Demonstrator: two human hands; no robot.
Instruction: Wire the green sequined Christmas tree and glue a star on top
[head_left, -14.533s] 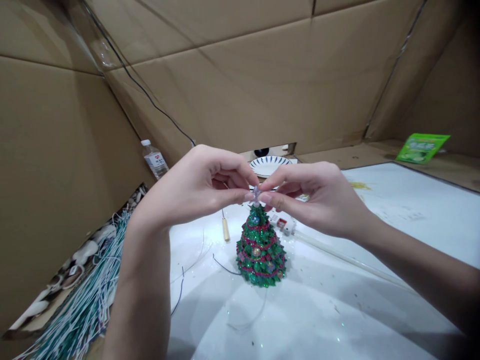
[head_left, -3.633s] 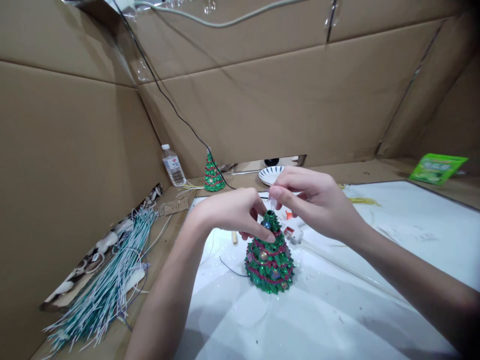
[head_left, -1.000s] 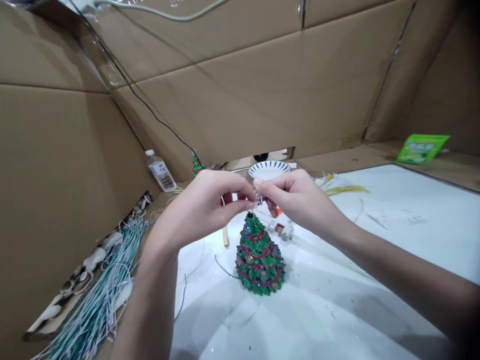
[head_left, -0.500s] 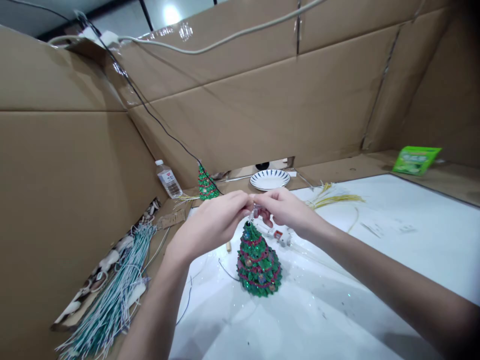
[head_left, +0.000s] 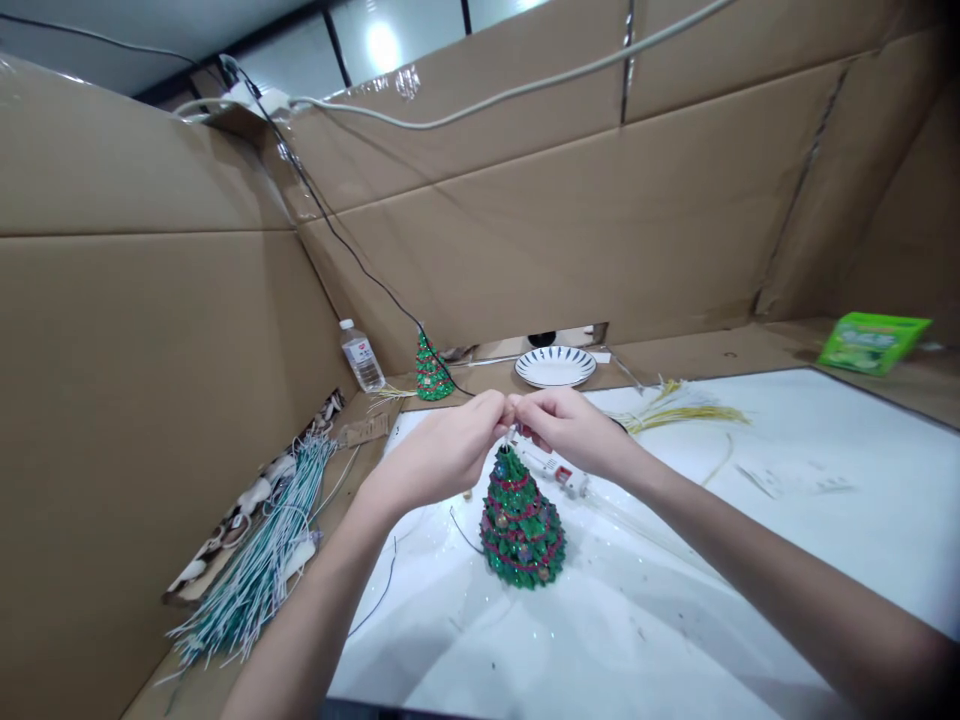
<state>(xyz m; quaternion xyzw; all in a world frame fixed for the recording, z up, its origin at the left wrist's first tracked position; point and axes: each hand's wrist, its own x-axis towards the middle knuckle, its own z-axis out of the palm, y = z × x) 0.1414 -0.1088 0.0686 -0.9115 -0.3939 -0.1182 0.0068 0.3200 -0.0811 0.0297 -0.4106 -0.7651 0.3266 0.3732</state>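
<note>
A small green Christmas tree [head_left: 523,530] with red garlands and coloured beads stands upright on the white tabletop. Just above its tip, my left hand [head_left: 450,445] and my right hand [head_left: 570,425] meet with fingertips pinched together. A small whitish piece shows between the fingers and the tip, too small to name; the fingers hide most of it. Behind the tree lies a white tool with a red label [head_left: 564,477], which looks like a glue gun, partly covered by my right hand. A thin dark wire [head_left: 466,532] reaches the tree's left side.
Teal and white wire strands [head_left: 262,560] lie at left. Behind stand a clear bottle [head_left: 363,358], a second small tree [head_left: 432,372] and a striped plate [head_left: 556,367]. Yellow strands [head_left: 686,412] and a green packet [head_left: 872,343] are at right. Cardboard walls [head_left: 465,250] surround the table.
The whole view has shifted, with the background now farther right in the picture. Both hands stay pinched together above the tree's tip, and the tree stands in the same place.
</note>
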